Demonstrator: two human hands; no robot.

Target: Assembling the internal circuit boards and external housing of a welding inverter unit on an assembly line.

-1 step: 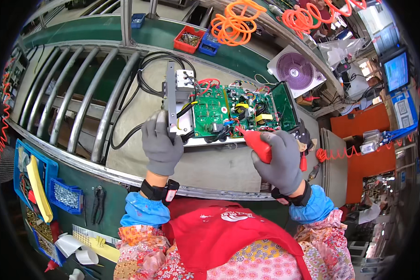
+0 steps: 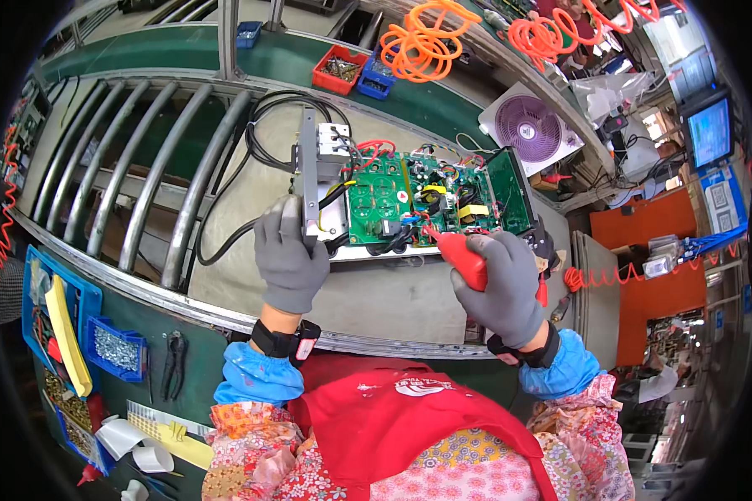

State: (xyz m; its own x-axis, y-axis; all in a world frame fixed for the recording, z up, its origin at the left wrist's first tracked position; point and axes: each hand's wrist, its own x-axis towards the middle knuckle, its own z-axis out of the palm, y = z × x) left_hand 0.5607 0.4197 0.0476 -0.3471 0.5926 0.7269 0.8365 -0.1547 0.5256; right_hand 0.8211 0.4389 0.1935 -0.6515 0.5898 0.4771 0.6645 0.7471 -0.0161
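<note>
A green circuit board (image 2: 409, 200), crowded with coils, capacitors and red and yellow wiring, is seen lying in an open grey metal chassis (image 2: 376, 250) on the pale bench top (image 2: 368, 296), just ahead of both hands; a second, smaller green board (image 2: 510, 192) is stood tilted at its right end; an upright grey panel (image 2: 309, 179) carrying a white breaker block (image 2: 334, 142) closes its left end. The left hand (image 2: 288, 259), in a grey knit glove, is wrapped around the lower edge of that panel, fingers curled shut on it. The right hand (image 2: 505, 288), likewise gloved, is clenched around the red handle of a screwdriver (image 2: 459, 255), whose tip is laid against the board's near edge among black leads. Thick black cables (image 2: 251, 142) are looped behind the chassis and trail over the bench's left side, partly across the access to the panel; beyond them a bed of bare steel rollers (image 2: 142, 175) is curved away. On the green shelf behind, a red bin (image 2: 340, 68) and a blue bin (image 2: 378, 75) are noted, each holding small metal hardware; orange coiled hoses (image 2: 422, 42) hang above; a white box fan (image 2: 530, 125) is set to the right. At lower left a blue tray (image 2: 117, 349) is filled with silvery screws; black pliers (image 2: 174, 376) are lying just beside it; a yellow strip (image 2: 67, 334) is resting in a further blue tray.
</note>
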